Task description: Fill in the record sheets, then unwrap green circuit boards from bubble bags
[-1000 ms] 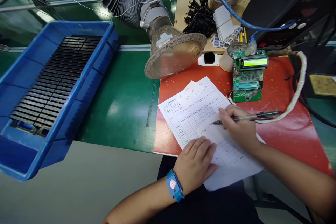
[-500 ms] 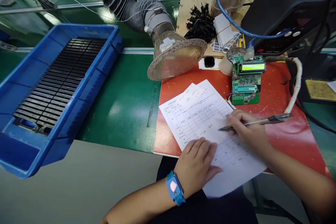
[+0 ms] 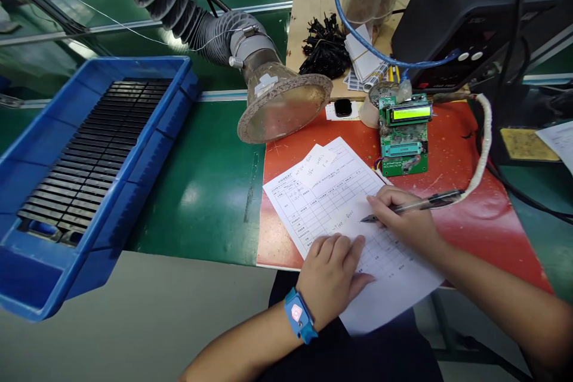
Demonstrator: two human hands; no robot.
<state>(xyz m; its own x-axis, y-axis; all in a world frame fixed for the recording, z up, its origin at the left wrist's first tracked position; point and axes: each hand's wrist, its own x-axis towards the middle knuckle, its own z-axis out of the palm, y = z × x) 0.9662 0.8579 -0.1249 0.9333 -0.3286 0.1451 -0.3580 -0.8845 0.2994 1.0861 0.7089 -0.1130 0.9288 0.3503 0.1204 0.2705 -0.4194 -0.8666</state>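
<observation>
My right hand (image 3: 403, 219) grips a clear ballpoint pen (image 3: 414, 205), its tip just above a printed paper form (image 3: 331, 215) with a ruled table and handwritten entries. My left hand (image 3: 329, 273) lies flat on the lower part of the sheet, holding nothing, with a blue wrist strap (image 3: 298, 314) around its wrist. A smaller handwritten slip (image 3: 316, 164) overlaps the top of the form. Underneath both sheets is a red work mat (image 3: 465, 221).
A green circuit board with a lit LCD (image 3: 404, 131) stands beyond the form. Farther back are a fume extractor hood (image 3: 282, 104) and black components on cardboard (image 3: 324, 54). A blue tray of black ribbed parts (image 3: 96, 161) sits left on the green bench (image 3: 206, 191).
The whole view has shifted slightly, moving the bench leftward in the picture. My right hand and pen have moved a little left across the form; my left hand stays on the sheet.
</observation>
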